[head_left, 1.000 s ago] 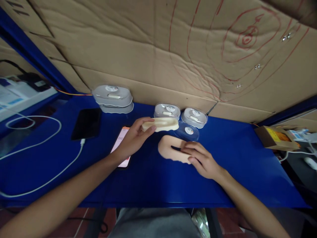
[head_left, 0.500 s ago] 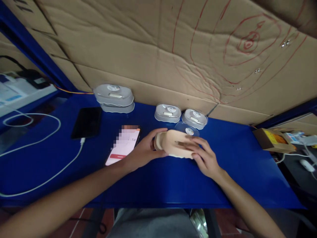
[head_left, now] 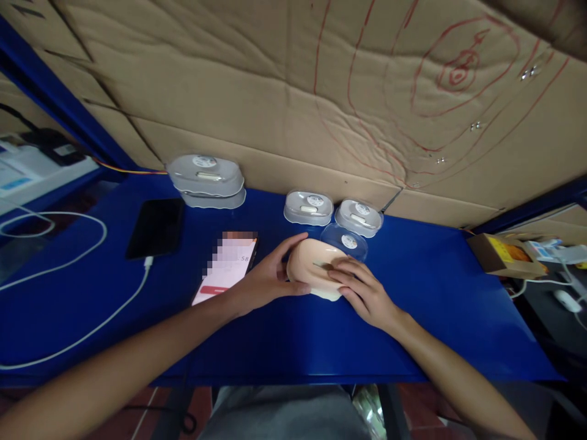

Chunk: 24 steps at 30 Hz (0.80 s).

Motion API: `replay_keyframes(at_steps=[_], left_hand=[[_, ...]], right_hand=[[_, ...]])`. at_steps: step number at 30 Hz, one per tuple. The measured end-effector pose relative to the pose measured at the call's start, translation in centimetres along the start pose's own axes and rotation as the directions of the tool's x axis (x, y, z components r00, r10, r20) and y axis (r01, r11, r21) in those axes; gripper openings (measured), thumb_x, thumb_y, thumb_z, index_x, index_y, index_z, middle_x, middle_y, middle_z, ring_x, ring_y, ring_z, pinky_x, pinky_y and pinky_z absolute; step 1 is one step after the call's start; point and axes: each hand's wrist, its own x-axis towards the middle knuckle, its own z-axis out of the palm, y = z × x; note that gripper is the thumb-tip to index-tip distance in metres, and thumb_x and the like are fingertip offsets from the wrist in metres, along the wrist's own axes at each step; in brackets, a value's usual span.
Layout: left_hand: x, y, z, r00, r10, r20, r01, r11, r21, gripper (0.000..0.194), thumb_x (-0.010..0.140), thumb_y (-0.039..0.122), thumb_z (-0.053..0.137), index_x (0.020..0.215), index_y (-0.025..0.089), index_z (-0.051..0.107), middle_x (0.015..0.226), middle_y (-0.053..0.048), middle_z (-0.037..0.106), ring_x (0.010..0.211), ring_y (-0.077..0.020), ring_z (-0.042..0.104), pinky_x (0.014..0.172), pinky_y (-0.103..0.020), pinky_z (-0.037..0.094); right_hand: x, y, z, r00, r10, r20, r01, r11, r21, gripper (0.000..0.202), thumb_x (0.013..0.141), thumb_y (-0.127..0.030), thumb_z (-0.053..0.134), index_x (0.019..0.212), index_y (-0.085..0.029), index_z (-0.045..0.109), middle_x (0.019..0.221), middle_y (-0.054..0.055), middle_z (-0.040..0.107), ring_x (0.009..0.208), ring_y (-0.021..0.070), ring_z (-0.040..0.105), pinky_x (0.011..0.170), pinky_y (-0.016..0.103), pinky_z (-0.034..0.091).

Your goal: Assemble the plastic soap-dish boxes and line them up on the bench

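My left hand (head_left: 271,275) grips the left end of a cream oval dish (head_left: 306,260), thumb in front and fingers behind. A small slot shows in the dish's smooth face, and its lower front edge is wavy. My right hand (head_left: 369,296) is closed on the right end, its fingers lying across the face. Whether the dish is one piece or two fitted together, I cannot tell. Just behind it on the blue table lies a clear plastic lid (head_left: 331,234) with a round sticker, partly covered by the dish and my fingers.
Two grey boxes with clear lids, one at the centre (head_left: 308,209) and one beside it (head_left: 359,218), stand near the cardboard wall (head_left: 220,79). More boxes (head_left: 206,177) are stacked left. A lit phone (head_left: 229,266), a dark phone (head_left: 156,227) on a white cable and a carton (head_left: 499,260) lie around.
The cream pieces, seen apart with one at my left hand and one under my right, now overlap as one shape. My right hand has moved left towards my left hand.
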Motion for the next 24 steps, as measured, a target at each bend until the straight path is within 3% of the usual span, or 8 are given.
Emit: replay_keyframes(at_steps=[6,12,15,18,21,24], left_hand=[[0.2,-0.1,-0.2,0.997,-0.044,-0.057,0.039,0.996,-0.077,0.093,0.071,0.025,0.094,0.155,0.033,0.054,0.163,-0.008,0.056,0.151,-0.0356,0.05,0.123,-0.052,0.043],[0.4,-0.1,-0.6,0.985,-0.16,-0.07,0.143,0.969,-0.2,0.081,0.078,0.025,0.087,0.153,0.032,0.057,0.148,-0.007,0.069,0.141,-0.0331,0.061,0.12,-0.051,0.046],[0.5,0.0,-0.7,0.973,-0.212,-0.094,0.186,0.956,-0.229,0.074,0.08,0.022,0.084,0.15,0.029,0.06,0.136,-0.01,0.075,0.128,-0.0328,0.069,0.108,-0.05,0.055],[0.6,0.1,-0.8,0.958,-0.269,-0.097,0.235,0.934,-0.27,0.071,0.081,0.02,0.081,0.148,0.028,0.059,0.127,-0.009,0.077,0.114,-0.03,0.075,0.098,-0.048,0.06],[0.5,0.1,-0.8,0.953,-0.295,-0.064,0.267,0.923,-0.277,0.065,0.079,0.022,0.082,0.141,0.029,0.063,0.123,-0.007,0.077,0.107,-0.0283,0.076,0.095,-0.047,0.061],[0.4,0.1,-0.6,0.954,-0.3,-0.028,0.282,0.921,-0.269,0.062,0.077,0.022,0.083,0.136,0.029,0.066,0.12,-0.005,0.076,0.105,-0.0269,0.075,0.093,-0.045,0.06]], right_hand=[[0.5,-0.4,-0.3,0.994,0.004,0.113,0.004,0.997,-0.077,0.048,0.109,-0.03,0.058,0.157,-0.028,0.053,0.148,0.013,0.063,0.145,0.0283,0.056,0.119,0.052,0.05],[0.1,0.2,0.0,0.988,-0.074,0.139,0.098,0.981,-0.171,0.054,0.107,-0.047,0.061,0.156,-0.026,0.053,0.151,0.015,0.062,0.147,0.0327,0.054,0.119,0.058,0.046],[-0.4,2.0,-0.1,0.998,0.057,0.026,-0.05,0.971,-0.232,0.051,0.11,-0.048,0.05,0.158,-0.031,0.052,0.162,0.014,0.052,0.156,0.0347,0.044,0.124,0.064,0.039],[-0.7,4.4,-0.4,0.963,0.262,-0.055,-0.266,0.911,-0.315,0.056,0.109,-0.048,0.052,0.162,-0.03,0.045,0.167,0.016,0.046,0.159,0.0376,0.039,0.124,0.068,0.037],[-0.9,5.8,-0.8,0.941,0.336,-0.034,-0.33,0.894,-0.304,0.061,0.106,-0.054,0.059,0.159,-0.027,0.049,0.162,0.019,0.052,0.152,0.0385,0.048,0.12,0.067,0.043],[-0.7,5.2,-0.9,0.927,0.366,-0.079,-0.375,0.907,-0.194,0.056,0.106,-0.052,0.058,0.156,-0.027,0.052,0.157,0.017,0.056,0.148,0.0347,0.053,0.122,0.062,0.045]])
